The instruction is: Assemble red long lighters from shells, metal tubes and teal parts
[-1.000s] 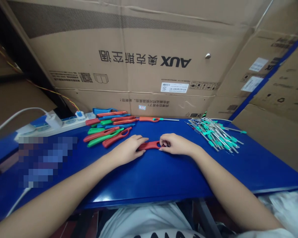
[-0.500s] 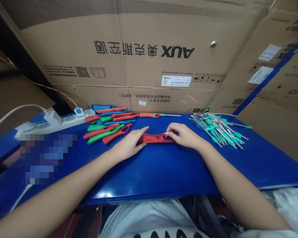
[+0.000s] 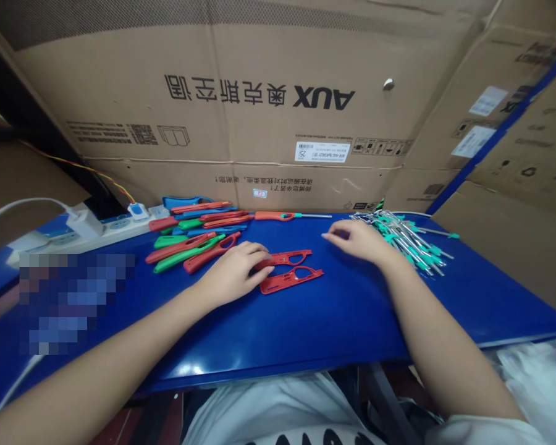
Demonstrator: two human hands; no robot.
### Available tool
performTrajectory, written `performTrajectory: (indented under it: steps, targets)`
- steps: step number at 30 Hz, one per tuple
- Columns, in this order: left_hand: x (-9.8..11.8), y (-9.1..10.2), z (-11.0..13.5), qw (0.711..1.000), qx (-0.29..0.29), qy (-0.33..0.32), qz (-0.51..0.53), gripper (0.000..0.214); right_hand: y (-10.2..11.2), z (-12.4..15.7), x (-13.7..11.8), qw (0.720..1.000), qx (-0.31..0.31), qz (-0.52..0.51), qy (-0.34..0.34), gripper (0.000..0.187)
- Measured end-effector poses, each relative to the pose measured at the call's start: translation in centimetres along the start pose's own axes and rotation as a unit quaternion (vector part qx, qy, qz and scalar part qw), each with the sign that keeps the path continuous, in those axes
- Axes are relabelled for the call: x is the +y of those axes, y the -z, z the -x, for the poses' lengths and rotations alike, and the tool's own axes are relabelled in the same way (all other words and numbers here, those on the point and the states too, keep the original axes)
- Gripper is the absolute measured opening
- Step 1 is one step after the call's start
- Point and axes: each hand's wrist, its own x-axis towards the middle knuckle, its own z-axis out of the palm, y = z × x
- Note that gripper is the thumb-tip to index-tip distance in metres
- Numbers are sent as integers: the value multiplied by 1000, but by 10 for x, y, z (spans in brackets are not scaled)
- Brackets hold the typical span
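Observation:
Two red plastic lighter handle halves lie side by side on the table, the near half point(image 3: 285, 281) showing its inner side and the far half point(image 3: 287, 257) just behind it. My left hand point(image 3: 234, 272) has its fingers and thumb closed around the left end of the far half, with the thumb close to the near half. To the right, my right hand point(image 3: 359, 241) is off both halves, its fingers curled and the tips together with nothing visible in them. Beside it lies a pile of metal lighter tubes with green parts point(image 3: 398, 241).
Red, green and blue lighter handles point(image 3: 192, 247) are heaped at the left. An orange lighter point(image 3: 273, 216) with a metal tube lies at the back. A power strip point(image 3: 115, 232) with plugs stands at the left; a large cardboard sheet point(image 3: 259, 136) walls the back of the blue table point(image 3: 278, 343).
The red handle has come apart into two halves, now lying on the table. My right hand has let go and moved right, towards the metal tubes. My left hand stays at the handle's left end.

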Motion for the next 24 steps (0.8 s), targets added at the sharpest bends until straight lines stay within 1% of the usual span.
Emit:
performTrajectory:
  steps: [1,2,3,5,7,9,12,15,18,19,21,22,24]
  targets:
    - [3,0,0,1000,-3,-9,-2,30,8,2,15,997,14,33,-64,24]
    - [7,1,1,1000,-7,-16,-3,32,15,4,30,989,22,74,-129,20]
    - [10,0,1,1000,-13,-21,-6,34,21,7,45,978,22,105,-178,15]
    - [14,-1,2,999,-28,-28,-16,37,29,14,70,961,4,123,-249,13]
    - [15,-2,3,998,-38,-29,-31,37,33,20,86,944,-26,115,-309,11]
    - [14,-4,3,998,-42,-29,-39,30,34,25,94,936,-52,101,-333,8]
    - [11,-5,3,998,-40,-31,-33,24,32,27,95,932,-75,87,-343,10]
    - [7,-4,1,998,-42,-26,-28,24,27,24,94,929,-76,92,-350,13]
    - [5,-2,1,998,-57,-18,-24,23,24,19,92,922,-62,110,-365,18]
    - [4,-1,1,998,-61,-16,-23,23,23,17,91,918,-46,117,-375,19]
    - [4,0,1,998,-65,-15,-22,22,21,14,86,911,9,126,-392,19]
    - [3,0,1,997,-66,-15,-22,23,20,13,82,911,44,125,-390,17]
    - [2,1,1,997,-71,-16,-21,23,19,11,75,918,113,111,-363,15]
